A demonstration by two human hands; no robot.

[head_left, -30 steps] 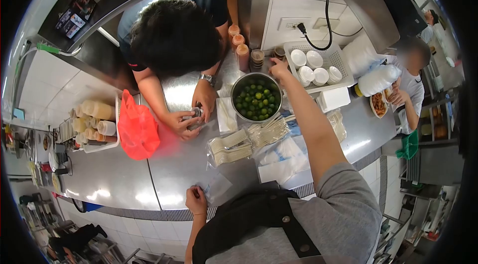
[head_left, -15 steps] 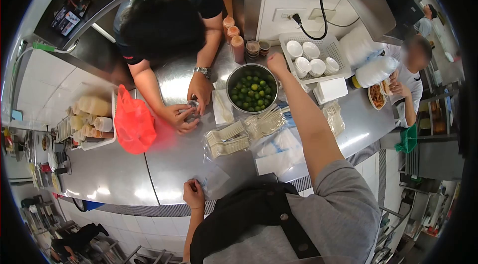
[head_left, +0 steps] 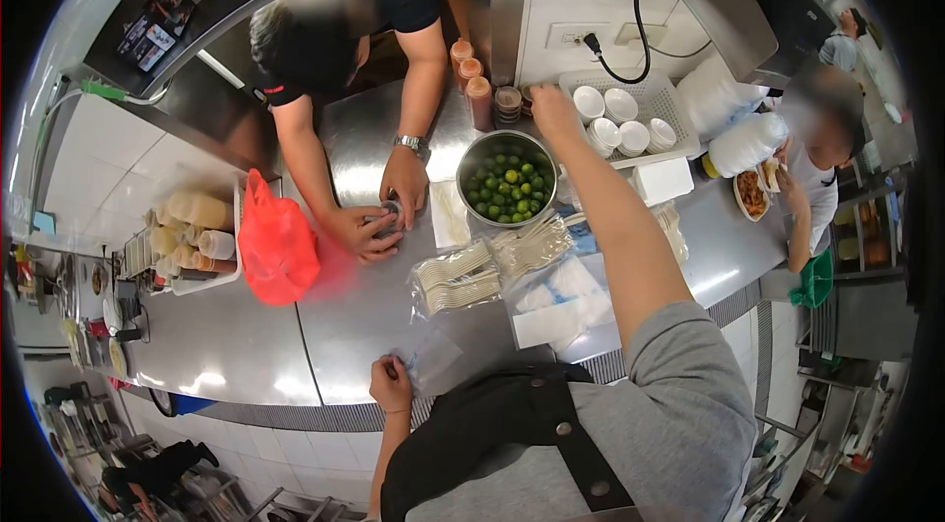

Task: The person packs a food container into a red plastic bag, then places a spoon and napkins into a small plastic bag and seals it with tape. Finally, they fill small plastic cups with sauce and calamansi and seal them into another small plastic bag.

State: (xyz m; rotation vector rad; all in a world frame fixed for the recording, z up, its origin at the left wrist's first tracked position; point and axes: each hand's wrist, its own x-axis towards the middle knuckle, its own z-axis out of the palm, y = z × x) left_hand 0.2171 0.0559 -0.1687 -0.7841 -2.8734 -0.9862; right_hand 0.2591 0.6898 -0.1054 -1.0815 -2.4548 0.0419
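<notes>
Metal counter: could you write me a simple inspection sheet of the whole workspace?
Surface: shiny metal counter, a seam across it; bright glare in patches.
Job's things: round steel pot of green round fruit; stacked small round cups behind it; clear plastic bag near the front edge.
Clutter: red plastic bag; wrapped pale cutlery; white perforated basket of white cups.
Hands: left closed at the clear bag's edge, grip unclear; right beyond the pot, fingertips near the small cups, hold unclear.
Cables: black cord looping down, its plug at the wall outlet; whether seated, cannot tell.
Surroundings: person opposite handling a small round item; another, at right, with food.
</notes>
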